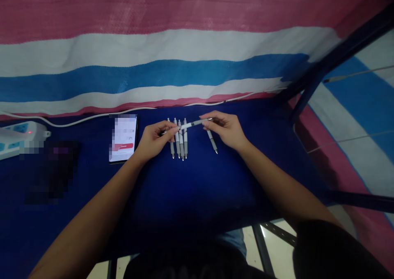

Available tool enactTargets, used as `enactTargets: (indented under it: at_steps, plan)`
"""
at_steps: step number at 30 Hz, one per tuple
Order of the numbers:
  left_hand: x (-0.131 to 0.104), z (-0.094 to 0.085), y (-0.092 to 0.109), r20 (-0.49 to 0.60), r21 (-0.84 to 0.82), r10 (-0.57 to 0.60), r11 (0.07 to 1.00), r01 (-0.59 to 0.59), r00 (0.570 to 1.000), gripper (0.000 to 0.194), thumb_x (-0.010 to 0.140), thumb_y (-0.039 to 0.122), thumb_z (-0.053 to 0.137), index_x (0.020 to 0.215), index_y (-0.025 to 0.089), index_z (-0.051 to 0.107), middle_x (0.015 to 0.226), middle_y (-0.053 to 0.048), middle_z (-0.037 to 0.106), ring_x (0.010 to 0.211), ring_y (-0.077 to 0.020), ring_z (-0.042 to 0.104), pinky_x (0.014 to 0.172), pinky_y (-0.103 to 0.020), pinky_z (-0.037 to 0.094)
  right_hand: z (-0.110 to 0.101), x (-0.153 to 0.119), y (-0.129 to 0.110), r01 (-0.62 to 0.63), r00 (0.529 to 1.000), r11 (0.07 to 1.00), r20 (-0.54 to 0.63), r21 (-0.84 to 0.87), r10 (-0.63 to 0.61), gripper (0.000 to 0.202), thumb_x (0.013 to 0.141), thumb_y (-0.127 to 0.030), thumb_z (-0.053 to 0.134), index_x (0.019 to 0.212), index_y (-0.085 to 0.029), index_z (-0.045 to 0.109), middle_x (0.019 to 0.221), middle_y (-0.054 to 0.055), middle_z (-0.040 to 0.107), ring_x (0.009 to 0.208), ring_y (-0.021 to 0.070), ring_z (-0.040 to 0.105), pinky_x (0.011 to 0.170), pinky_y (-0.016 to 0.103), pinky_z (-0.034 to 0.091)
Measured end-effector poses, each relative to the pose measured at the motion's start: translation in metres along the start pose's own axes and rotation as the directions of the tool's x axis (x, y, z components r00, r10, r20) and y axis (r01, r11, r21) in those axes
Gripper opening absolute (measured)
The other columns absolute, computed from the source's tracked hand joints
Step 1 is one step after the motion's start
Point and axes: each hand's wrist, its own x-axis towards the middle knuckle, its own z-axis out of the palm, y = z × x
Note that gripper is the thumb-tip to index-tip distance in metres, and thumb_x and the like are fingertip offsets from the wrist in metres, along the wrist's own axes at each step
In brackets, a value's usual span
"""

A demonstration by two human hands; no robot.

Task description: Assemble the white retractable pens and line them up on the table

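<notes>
A white and grey pen (pixel 192 124) is stretched between my two hands, above the dark blue tabletop (pixel 197 188). My left hand (pixel 158 137) pinches its white end between thumb and fingers. At the grey tip end, the thumb and fingers of my right hand (pixel 223 127) are closed on the same pen. Under it, near my left hand, several similar pens (pixel 181 145) lie side by side with their tips toward me. Another single pen (pixel 212 141) rests below my right hand, partly covered by it.
A phone with a lit screen (pixel 124 139) lies left of my left hand. Farther left are a white power strip (pixel 24 137) and a dark, blurred-out object (pixel 58 168). A white cable (pixel 76 121) runs along the back edge, before a striped sheet (pixel 154 73). Dark frame bars (pixel 320 69) stand at right.
</notes>
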Motion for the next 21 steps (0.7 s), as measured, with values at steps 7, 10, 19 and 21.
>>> enactTargets:
  at_steps: [7,10,19,21]
  plan:
    - [-0.002,0.000,0.000,0.003,0.019,0.007,1.000,-0.007,1.000,0.021,0.091,0.041,0.081,0.097,0.022,0.085,0.077,-0.004,0.079,0.069,-0.0162,0.072,0.066,-0.028,0.060,-0.006,-0.003,-0.009,0.021,0.998,0.939,0.058,-0.343,-0.001,0.065,0.108,-0.065,0.053,0.060,-0.021,0.061,0.052,-0.001,0.055,0.053,0.0123,0.052,0.061,0.032,0.043]
    - [-0.003,0.001,0.000,-0.016,0.022,0.004,1.000,-0.003,1.000,0.021,0.091,0.041,0.081,0.098,0.022,0.085,0.076,-0.004,0.079,0.070,-0.0163,0.072,0.065,-0.028,0.059,-0.008,-0.002,-0.007,0.116,0.993,0.945,0.067,-0.306,-0.100,0.043,0.097,-0.065,0.072,0.091,-0.023,0.073,0.076,-0.001,0.067,0.065,0.0132,0.058,0.065,0.030,0.048]
    - [-0.003,0.001,-0.001,-0.039,0.053,-0.011,0.999,0.013,0.999,0.024,0.091,0.044,0.082,0.100,0.021,0.086,0.080,-0.004,0.080,0.076,-0.0183,0.073,0.075,-0.032,0.059,-0.010,-0.003,-0.006,0.135,0.989,0.904,0.110,-0.406,-0.098,0.043,0.102,-0.060,0.067,0.087,-0.021,0.077,0.073,0.000,0.070,0.061,0.0133,0.061,0.065,0.030,0.048]
    - [-0.003,0.000,-0.002,-0.062,0.056,-0.004,0.998,0.008,0.998,0.024,0.092,0.044,0.082,0.099,0.021,0.085,0.078,-0.003,0.079,0.075,-0.0182,0.072,0.075,-0.032,0.059,-0.009,-0.002,-0.004,0.170,0.985,0.916,0.072,-0.364,-0.154,0.041,0.090,-0.063,0.081,0.098,-0.023,0.078,0.082,0.000,0.073,0.065,0.0139,0.061,0.065,0.030,0.049]
